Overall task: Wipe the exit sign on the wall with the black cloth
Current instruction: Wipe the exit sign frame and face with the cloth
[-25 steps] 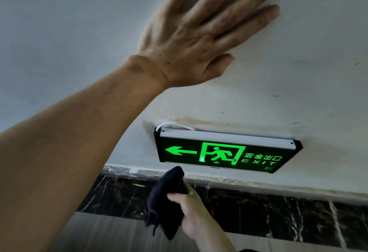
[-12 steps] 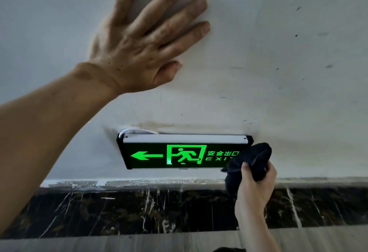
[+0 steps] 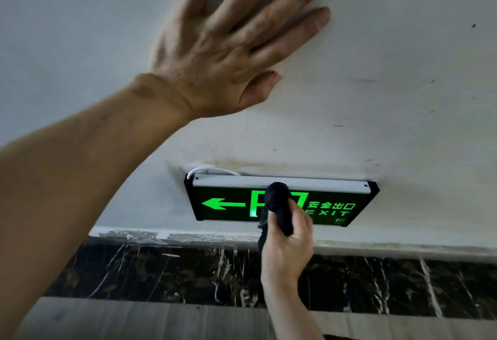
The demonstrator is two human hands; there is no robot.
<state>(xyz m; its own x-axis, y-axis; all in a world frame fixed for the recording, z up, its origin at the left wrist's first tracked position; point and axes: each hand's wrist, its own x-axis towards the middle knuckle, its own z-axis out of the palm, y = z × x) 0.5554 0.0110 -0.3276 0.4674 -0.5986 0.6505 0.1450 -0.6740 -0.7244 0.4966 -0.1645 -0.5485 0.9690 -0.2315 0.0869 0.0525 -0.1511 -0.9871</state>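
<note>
We have the cloth (image 3: 278,206) bunched in our right hand (image 3: 287,248), fingers curled shut round it so a rounded black wad sticks out above the knuckles, pressed on the middle of the sign (image 3: 228,204), over the running-man panel. The sign sits low on the wall (image 3: 376,97), just above the wall's bottom edge where the dark veined marble skirting (image 3: 161,272) begins. Our left hand (image 3: 226,44) lies flat on the wall well above the sign's left end, fingers spread and holding nothing.

We judge the cloth soft, light and limp, best gripped balled up as now. The sign looks a stiff, thin box: glossy black face with lit green arrow and lettering, a pale matt strip along its top edge, a thin white cable (image 3: 200,169) at its top left corner. Its face is likely smooth and slick, so light pressure should do, well clear of the cable.
</note>
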